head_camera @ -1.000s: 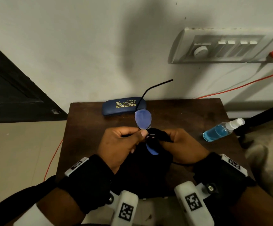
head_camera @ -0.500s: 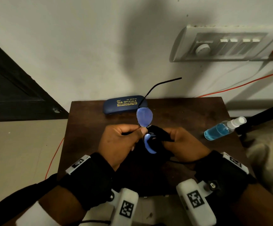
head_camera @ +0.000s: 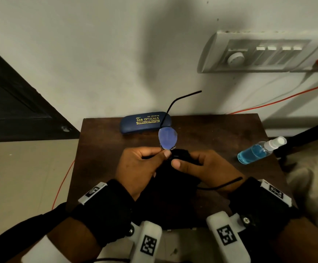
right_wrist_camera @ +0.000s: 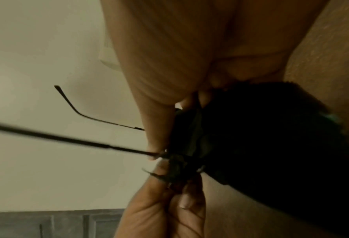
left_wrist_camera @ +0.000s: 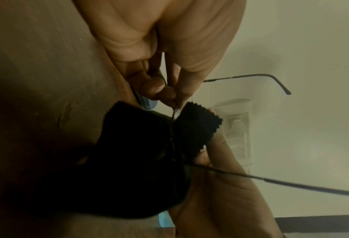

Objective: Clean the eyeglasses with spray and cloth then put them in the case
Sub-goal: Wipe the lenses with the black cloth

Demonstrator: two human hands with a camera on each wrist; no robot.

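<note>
Thin black-framed eyeglasses [head_camera: 167, 138] with blue-tinted lenses are held above the brown table [head_camera: 201, 130]. My left hand [head_camera: 144, 162] pinches the frame at the bridge; one lens stands free above its fingers. My right hand [head_camera: 198, 166] holds a black cloth [head_camera: 173, 179] wrapped over the other lens, thumb pressing on it. In the left wrist view the cloth [left_wrist_camera: 149, 161] covers that lens and a temple arm [left_wrist_camera: 251, 77] sticks out. In the right wrist view the cloth [right_wrist_camera: 261, 136] fills the palm. A closed navy case [head_camera: 144, 122] lies at the table's far edge. A spray bottle [head_camera: 258, 150] of blue liquid lies at the right.
The table stands against a white wall with a switch panel [head_camera: 264, 54] and an orange cable [head_camera: 287, 97]. A dark door [head_camera: 12, 103] is at the left. Pale fabric [head_camera: 310, 179] lies beside the table's right edge.
The right thumb has slid over the cloth-covered lens, which now is fully hidden; earlier part of its blue showed. The glasses shifted slightly. The left hand's pinch is unchanged.
</note>
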